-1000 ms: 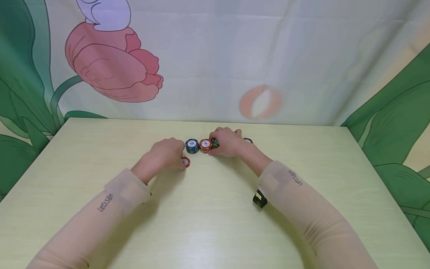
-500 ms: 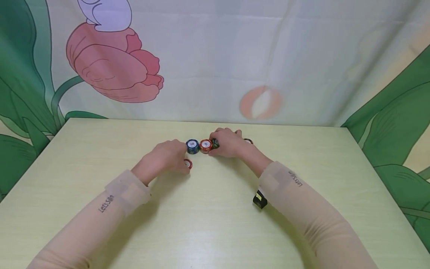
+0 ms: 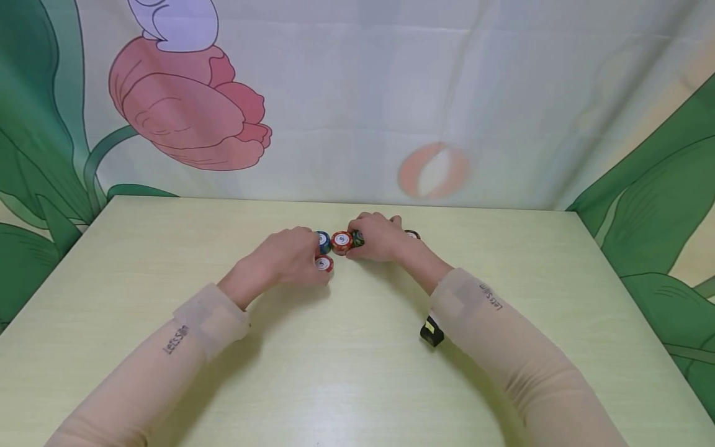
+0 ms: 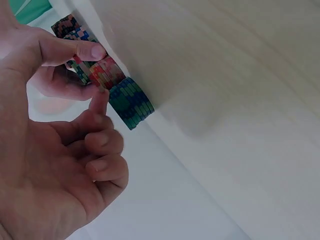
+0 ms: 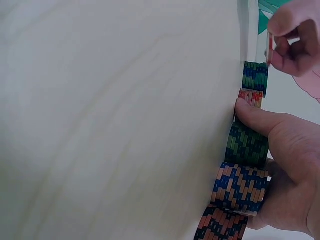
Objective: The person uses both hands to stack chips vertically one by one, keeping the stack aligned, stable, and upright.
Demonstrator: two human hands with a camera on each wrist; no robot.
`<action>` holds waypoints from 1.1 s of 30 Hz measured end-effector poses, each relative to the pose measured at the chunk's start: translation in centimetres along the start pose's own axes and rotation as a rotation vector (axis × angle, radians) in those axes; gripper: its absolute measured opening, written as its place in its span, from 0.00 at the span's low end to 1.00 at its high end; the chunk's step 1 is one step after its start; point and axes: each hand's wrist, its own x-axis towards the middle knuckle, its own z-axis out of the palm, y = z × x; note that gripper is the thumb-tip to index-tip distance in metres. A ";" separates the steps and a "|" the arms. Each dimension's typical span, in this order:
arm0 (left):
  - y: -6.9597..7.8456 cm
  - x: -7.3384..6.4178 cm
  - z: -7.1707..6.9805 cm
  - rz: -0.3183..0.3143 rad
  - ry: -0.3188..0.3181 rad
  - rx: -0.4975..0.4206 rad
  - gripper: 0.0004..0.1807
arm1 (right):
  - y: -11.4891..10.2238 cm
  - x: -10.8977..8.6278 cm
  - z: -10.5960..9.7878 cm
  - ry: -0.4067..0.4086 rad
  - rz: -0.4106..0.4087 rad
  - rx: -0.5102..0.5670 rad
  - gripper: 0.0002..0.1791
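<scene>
My left hand [image 3: 287, 256] pinches a single red poker chip [image 3: 324, 264] between thumb and forefinger. In the right wrist view that chip is edge-on, above the row of stacks. Beside the left fingers stands a blue-and-green chip stack [image 5: 255, 77], partly covered by the hand in the head view. To its right comes a red stack [image 3: 342, 241], then a green stack [image 5: 246, 145]. My right hand [image 3: 380, 236] holds the row, its thumb against the red stack and its other fingers behind the stacks. A blue-and-tan stack [image 5: 240, 189] lies farther along.
A dark-and-orange stack [image 5: 221, 225] ends the row on the right. A small black object with a yellow patch [image 3: 432, 332] shows beside the right sleeve. The pale table [image 3: 335, 372] meets a printed curtain [image 3: 335, 105] at its back edge.
My left hand has moved right with the red chip, from left of the blue stack to in front of it, now partly covering it. The right hand stays in place.
</scene>
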 end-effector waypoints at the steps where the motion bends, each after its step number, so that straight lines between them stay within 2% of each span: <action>1: 0.1 0.0 0.0 0.010 0.016 0.002 0.14 | 0.0 0.0 0.0 0.001 0.000 0.000 0.25; 8: 0.6 0.5 -0.4 0.071 0.116 0.039 0.15 | 0.1 0.0 0.1 0.020 -0.006 0.002 0.23; 13: 0.9 1.6 0.0 0.100 0.159 0.049 0.18 | 0.1 -0.1 0.0 0.025 -0.016 0.006 0.22; 17: 1.1 2.5 0.4 0.096 0.191 0.055 0.18 | 0.2 -0.1 0.0 0.027 -0.029 -0.006 0.22; 21: 1.3 3.2 0.6 0.077 0.190 0.053 0.17 | 0.2 0.0 0.0 0.024 -0.031 -0.011 0.21; 28: 1.4 3.7 0.7 0.054 0.176 0.103 0.19 | 0.1 -0.1 0.0 0.026 -0.028 -0.016 0.21; 33: 1.5 3.9 0.8 0.041 0.177 0.079 0.14 | 0.1 -0.1 -0.1 0.020 -0.023 -0.020 0.21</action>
